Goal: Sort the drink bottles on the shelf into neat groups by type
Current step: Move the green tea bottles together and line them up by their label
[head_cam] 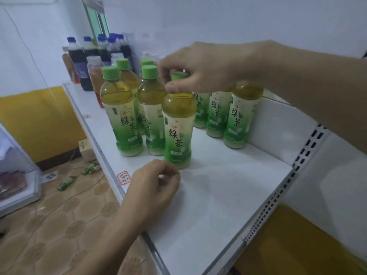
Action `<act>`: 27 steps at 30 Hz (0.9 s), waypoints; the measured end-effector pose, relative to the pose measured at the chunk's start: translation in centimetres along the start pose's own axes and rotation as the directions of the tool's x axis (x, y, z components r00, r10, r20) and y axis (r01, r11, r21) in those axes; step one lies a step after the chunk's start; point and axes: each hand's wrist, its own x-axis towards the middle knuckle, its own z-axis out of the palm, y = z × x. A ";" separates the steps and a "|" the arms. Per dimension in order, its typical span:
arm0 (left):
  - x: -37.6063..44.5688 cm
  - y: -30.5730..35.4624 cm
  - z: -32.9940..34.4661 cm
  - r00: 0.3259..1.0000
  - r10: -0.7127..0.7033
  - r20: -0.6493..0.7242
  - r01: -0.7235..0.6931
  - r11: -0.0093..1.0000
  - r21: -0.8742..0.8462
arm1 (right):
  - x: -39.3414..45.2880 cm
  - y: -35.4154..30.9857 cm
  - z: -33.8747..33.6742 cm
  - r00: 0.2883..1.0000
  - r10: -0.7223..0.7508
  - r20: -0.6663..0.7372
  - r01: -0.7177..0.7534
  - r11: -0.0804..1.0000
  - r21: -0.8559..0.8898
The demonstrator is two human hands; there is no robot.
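Green-capped, green-labelled bottles (pixel 178 124); white shelf (pixel 228 191)

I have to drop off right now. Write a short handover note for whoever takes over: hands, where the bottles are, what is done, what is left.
Right hand: grips the cap of the front green tea bottle, which stands upright on the shelf.
Left hand: loosely curled at the shelf's front edge, holding nothing.
Done: the other green tea bottles stand clustered behind and beside it.
Dark blue-capped bottles stand together at the far end, with orange-red drinks beside them.
Left: settle the held bottle into the green tea group, straighten the rows. A few green bottles lie on the floor.
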 end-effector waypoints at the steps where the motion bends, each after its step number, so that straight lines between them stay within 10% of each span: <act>1: 0.0 -0.2 0.1 0.997 -0.061 -0.048 0.058 0.997 -0.043 | 0.2 0.1 -0.1 0.999 0.015 0.031 -0.013 0.999 -0.037; 8: 3.2 1.3 3.2 0.998 0.050 0.030 -0.057 0.963 0.262 | -1.7 1.8 -1.3 0.999 0.041 -0.025 -0.045 0.985 -0.169; 13: 7.6 2.4 4.9 0.999 -0.007 0.053 0.008 0.999 -0.033 | -4.0 3.4 -1.9 0.995 0.077 -0.068 -0.090 0.972 -0.215; 27: 10.0 1.9 7.6 0.993 0.016 0.115 0.003 0.986 -0.165 | -5.0 5.8 -0.6 0.974 0.211 -0.085 -0.222 0.963 -0.150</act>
